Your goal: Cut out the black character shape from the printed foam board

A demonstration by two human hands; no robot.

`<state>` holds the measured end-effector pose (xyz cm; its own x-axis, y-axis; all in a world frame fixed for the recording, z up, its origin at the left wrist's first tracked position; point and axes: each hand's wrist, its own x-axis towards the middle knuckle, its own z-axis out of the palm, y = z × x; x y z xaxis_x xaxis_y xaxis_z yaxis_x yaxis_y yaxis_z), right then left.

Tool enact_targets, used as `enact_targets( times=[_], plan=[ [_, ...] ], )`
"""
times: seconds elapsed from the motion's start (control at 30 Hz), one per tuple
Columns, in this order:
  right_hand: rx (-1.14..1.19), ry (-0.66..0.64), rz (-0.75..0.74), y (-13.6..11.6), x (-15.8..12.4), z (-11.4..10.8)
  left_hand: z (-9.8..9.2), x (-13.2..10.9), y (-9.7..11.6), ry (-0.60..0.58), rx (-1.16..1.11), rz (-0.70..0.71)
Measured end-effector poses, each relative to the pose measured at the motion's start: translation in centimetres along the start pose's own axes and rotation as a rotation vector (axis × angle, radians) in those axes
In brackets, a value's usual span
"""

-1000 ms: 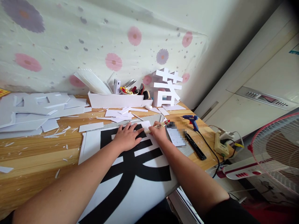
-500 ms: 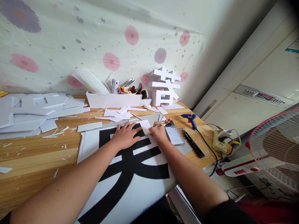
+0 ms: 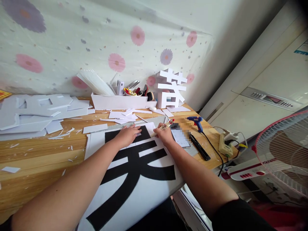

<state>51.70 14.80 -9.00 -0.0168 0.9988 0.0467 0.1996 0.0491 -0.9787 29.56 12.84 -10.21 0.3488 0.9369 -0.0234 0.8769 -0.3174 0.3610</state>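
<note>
A large white sheet [image 3: 149, 195] bearing a bold black character [image 3: 133, 163] lies at the table's front edge, over a grey mat [image 3: 157, 122]. My left hand [image 3: 127, 135] lies over the upper black bar, fingers drawn together and pointing right. Something small and pale shows by its fingertips, too small to name. My right hand [image 3: 164, 133] is closed around a pen-like tool [image 3: 166, 124] with a cream patterned barrel and red end. That tool's lower tip is hidden near the sheet's upper right edge. Just right of this hand lies a phone [image 3: 180, 137].
A blue glue gun [image 3: 197, 122], a black bar-shaped object [image 3: 199, 147] and a power strip [image 3: 225, 146] are on the right. White board pieces [image 3: 45, 112] pile up left. Behind stand a tool box [image 3: 117, 101] and a white built-up character [image 3: 171, 88]. A fan [image 3: 284, 154] stands right.
My left hand's spread fingers have drawn together and moved slightly up the sheet, uncovering more of the black character. The right hand stays on the tool, nearly in place. The view has shifted slightly.
</note>
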Motion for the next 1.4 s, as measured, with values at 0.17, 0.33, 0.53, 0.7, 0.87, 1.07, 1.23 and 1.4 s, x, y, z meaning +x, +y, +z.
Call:
enact_targets(
  times=[0.17, 0.33, 0.53, 0.7, 0.87, 1.07, 1.23, 1.4],
  plan=[
    [0.067, -0.1, 0.041, -1.9, -1.9, 2.8, -0.4, -0.2, -0.3, -0.025, 0.027, -0.009],
    [0.045, -0.105, 0.052, -1.4, -3.1, 4.9, -0.5, -0.5, 0.0, -0.044, 0.026, -0.02],
    [-0.003, -0.112, 0.019, -0.7, -3.2, 4.9, -0.6, -0.6, 0.2, -0.048, 0.036, -0.035],
    [-0.057, -0.11, -0.021, -0.6, -3.1, 4.9, -0.7, -0.7, 0.2, -0.056, 0.058, -0.029],
    [-0.098, -0.086, -0.035, -0.3, -2.9, 4.8, -0.4, -0.6, -0.2, -0.054, 0.107, -0.017],
    [-0.104, -0.062, -0.022, -0.3, -2.8, 4.3, -0.2, -0.8, 0.0, -0.05, 0.168, -0.001],
    [-0.112, -0.046, -0.002, -0.3, -2.5, 3.8, -0.2, -0.9, 0.2, -0.043, 0.183, -0.003],
    [-0.126, -0.012, 0.004, -0.1, -2.0, 3.2, -0.3, -1.0, 0.3, -0.052, 0.182, -0.009]
  ],
)
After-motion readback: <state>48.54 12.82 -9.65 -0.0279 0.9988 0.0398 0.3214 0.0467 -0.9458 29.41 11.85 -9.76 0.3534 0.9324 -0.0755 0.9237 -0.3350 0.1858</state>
